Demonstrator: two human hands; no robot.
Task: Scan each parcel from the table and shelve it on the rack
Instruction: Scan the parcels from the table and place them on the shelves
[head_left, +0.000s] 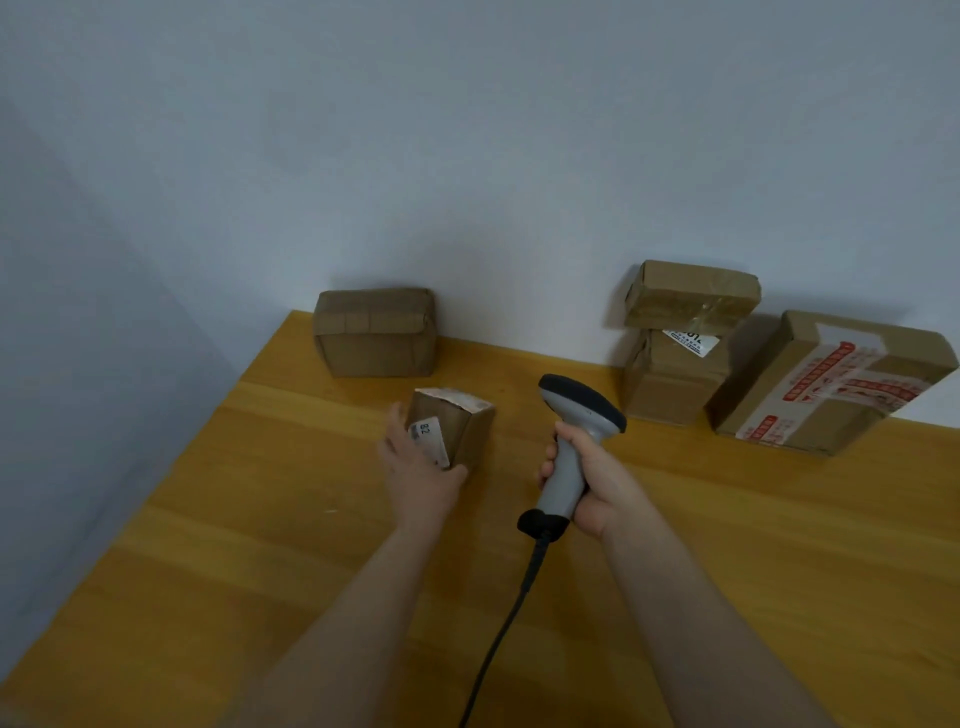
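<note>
A person's left hand (415, 467) is steadying a small parcel (467, 423) on the wooden surface (260, 519). Its fingers (396, 418) are lying along the box's left side and the thumb is pressing the near corner, clamping the box between them with its white label (432, 440) turned upward. Just to the right of those fingers, the right hand (597, 483) is gripping a grey handheld scanner (574, 415), fingers wrapped tight round the handle and the cable (511, 608) trailing back toward the body; whether the dark head is aiming at the label cannot be told. The box is looking light and stiff, small enough for one hand, and its plain cardboard is likely giving a sure hold, best taken across opposite sides, clear of the label. Beyond the fingers, against the wall, a wrapped parcel (375, 332), a stack of two parcels (675, 358) and a red-taped box (831, 384) are waiting, well apart from both hands.
</note>
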